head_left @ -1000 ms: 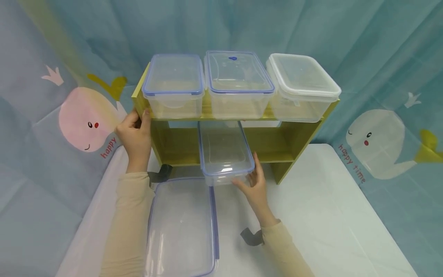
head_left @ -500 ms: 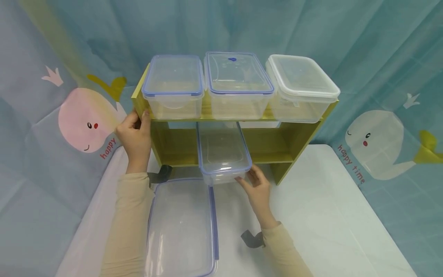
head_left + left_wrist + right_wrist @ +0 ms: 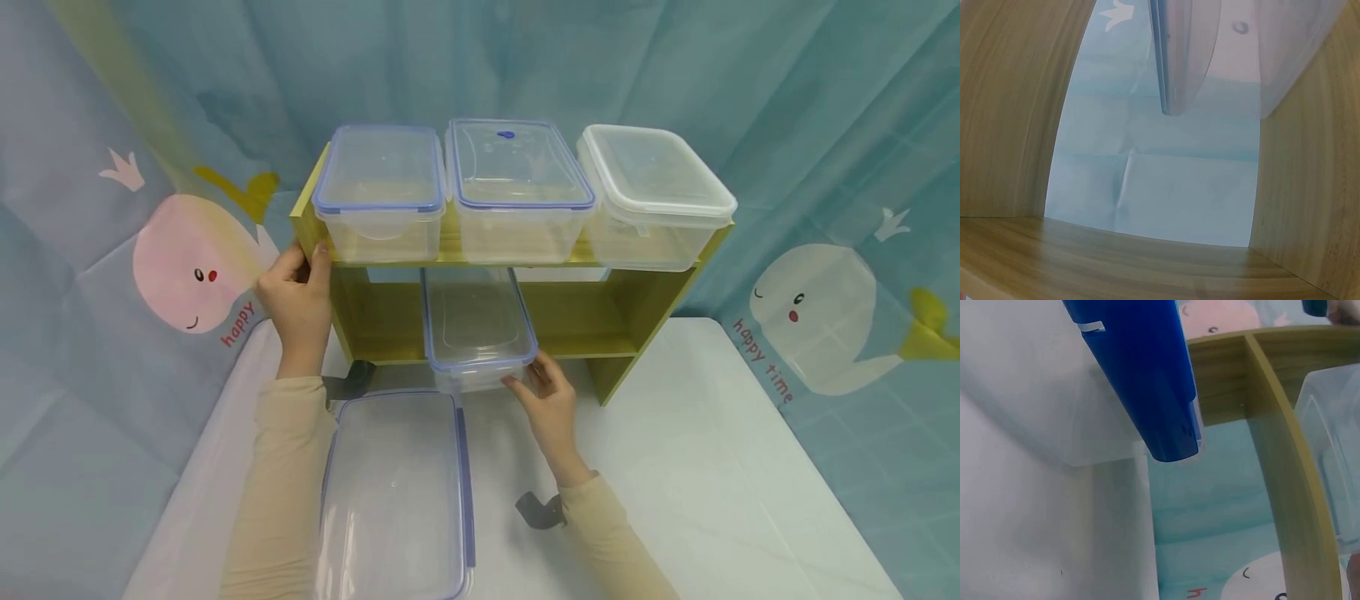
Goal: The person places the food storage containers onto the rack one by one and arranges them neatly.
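My right hand pinches the front right corner of a clear food storage container with a blue-rimmed lid. The container's rear part lies inside the middle level of a wooden shelf, and its front end juts out past the shelf's edge. With thumb and fingers, my left hand grips the shelf's left side panel. In the left wrist view, the container's translucent side shows between the wooden boards. The right wrist view has a clear container at its right edge, beside a shelf board.
On the top board stand two blue-rimmed containers and one white-lidded container. A large flat blue-rimmed container lies on the white table in front. Printed curtains surround the table.
My right hand has moved slightly left and back, and the container's front end has shifted left and toward the shelf. My left hand keeps its hold on the side panel.
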### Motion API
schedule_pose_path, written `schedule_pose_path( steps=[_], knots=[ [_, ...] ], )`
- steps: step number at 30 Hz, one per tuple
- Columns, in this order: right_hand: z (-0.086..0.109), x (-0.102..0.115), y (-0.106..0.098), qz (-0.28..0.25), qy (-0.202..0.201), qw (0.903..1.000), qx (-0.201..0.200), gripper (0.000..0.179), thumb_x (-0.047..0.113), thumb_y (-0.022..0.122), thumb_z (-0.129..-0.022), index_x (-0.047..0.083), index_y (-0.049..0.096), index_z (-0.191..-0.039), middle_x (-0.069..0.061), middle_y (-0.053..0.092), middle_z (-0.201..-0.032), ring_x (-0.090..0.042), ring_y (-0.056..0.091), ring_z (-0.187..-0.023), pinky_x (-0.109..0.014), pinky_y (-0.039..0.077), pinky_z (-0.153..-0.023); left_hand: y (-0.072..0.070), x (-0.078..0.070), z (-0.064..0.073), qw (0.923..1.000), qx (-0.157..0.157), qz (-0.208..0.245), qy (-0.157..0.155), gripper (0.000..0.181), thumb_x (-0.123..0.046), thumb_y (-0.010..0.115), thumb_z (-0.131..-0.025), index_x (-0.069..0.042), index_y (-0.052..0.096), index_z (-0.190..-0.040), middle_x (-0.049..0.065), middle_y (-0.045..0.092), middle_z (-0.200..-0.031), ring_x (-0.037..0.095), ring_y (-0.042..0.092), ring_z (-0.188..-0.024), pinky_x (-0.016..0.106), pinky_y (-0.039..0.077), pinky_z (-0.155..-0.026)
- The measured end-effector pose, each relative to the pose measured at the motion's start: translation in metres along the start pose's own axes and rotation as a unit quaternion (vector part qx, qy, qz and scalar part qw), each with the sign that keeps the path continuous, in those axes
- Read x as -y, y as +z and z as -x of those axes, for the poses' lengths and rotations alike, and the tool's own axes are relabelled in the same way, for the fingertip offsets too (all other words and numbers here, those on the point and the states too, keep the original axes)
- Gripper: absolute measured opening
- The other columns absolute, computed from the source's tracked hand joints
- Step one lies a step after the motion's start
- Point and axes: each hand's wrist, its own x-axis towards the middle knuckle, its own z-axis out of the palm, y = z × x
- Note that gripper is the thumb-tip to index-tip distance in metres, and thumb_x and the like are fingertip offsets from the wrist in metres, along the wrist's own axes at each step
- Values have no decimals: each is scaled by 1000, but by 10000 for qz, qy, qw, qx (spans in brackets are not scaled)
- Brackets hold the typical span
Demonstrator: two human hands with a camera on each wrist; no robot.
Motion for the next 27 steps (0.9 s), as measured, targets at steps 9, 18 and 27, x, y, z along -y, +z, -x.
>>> schedule_pose_path(
  steps=[9,18,27],
  knots=[
    [-3,-5,5,-36,137,9998,-104,50,-14,68,-74,-16,50,-120,-29,52,-122,-27,53,-117,-30,40,-98,1,-1,0,10000,2,80,-40,28,-14,63,-84,13,65,-79,-14,52,-62,1,42,-53,16,33,-52],
    [-8,-6,16,-193,77,9997,-152,51,-17,67,-72,-18,48,-120,-33,50,-122,-40,49,-119,-30,40,-99,1,-2,0,9999,-38,104,-98,26,-14,63,-84,12,66,-80,-13,52,-62,2,42,-53,16,33,-52],
    [-11,-7,21,63,240,9996,-138,50,-12,69,-75,-16,49,-121,-31,51,-124,-39,48,-120,-29,38,-100,1,-2,0,9999,-36,100,-77,27,-14,63,-84,13,65,-79,-13,52,-62,2,43,-53,16,34,-53]
  ],
)
